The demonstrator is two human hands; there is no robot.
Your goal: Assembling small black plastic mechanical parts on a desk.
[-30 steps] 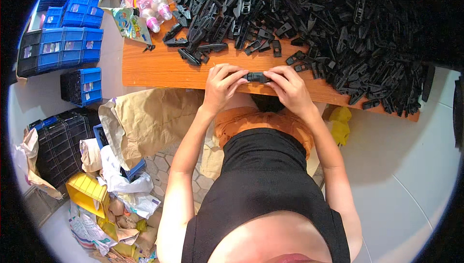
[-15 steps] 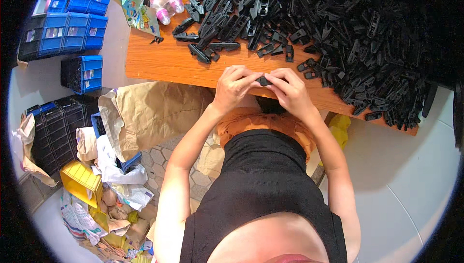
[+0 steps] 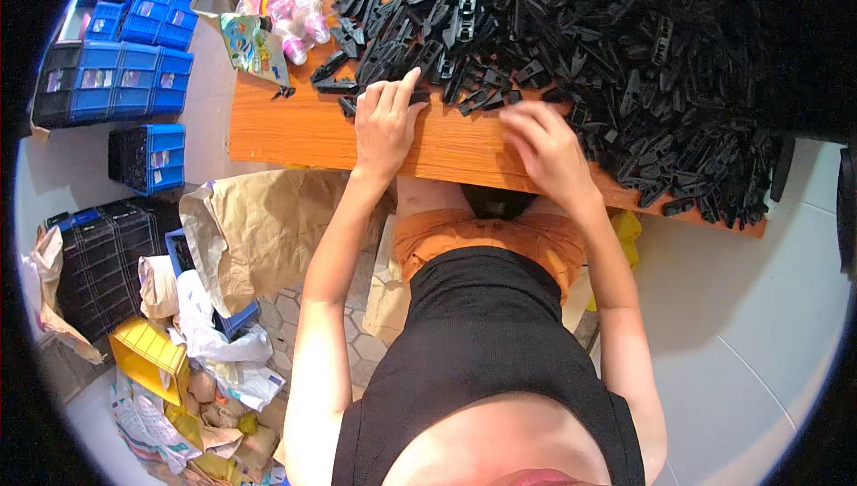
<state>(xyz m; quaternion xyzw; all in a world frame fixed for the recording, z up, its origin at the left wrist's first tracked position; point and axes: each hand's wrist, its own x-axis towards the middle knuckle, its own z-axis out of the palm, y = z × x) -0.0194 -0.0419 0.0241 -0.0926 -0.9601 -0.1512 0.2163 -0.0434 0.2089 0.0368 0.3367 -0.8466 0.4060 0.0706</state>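
Observation:
A big heap of black plastic parts (image 3: 607, 49) covers the far and right side of the wooden table (image 3: 295, 133). Over the left end of the heap, my left hand (image 3: 386, 124) lies with its fingers stretched forward and the thumb apart. Long narrow black parts are beside and partly under it; I see nothing gripped there. My right hand (image 3: 546, 147) hovers at the table's near edge, just short of several small black pieces (image 3: 531, 74). Motion smears its bent fingers, and whether they hold anything is hidden.
Pink and clear plastic bottles (image 3: 299, 22) and a printed pouch (image 3: 253, 47) sit at the table's left corner. Blue crates (image 3: 134, 80) are stacked at the far left. Brown paper (image 3: 268, 227), a yellow crate (image 3: 147, 357) and crumpled bags lie below on the left.
My hands were together at the table edge around a small black piece. They have come apart: the left moved forward and left onto the heap, the right slightly right.

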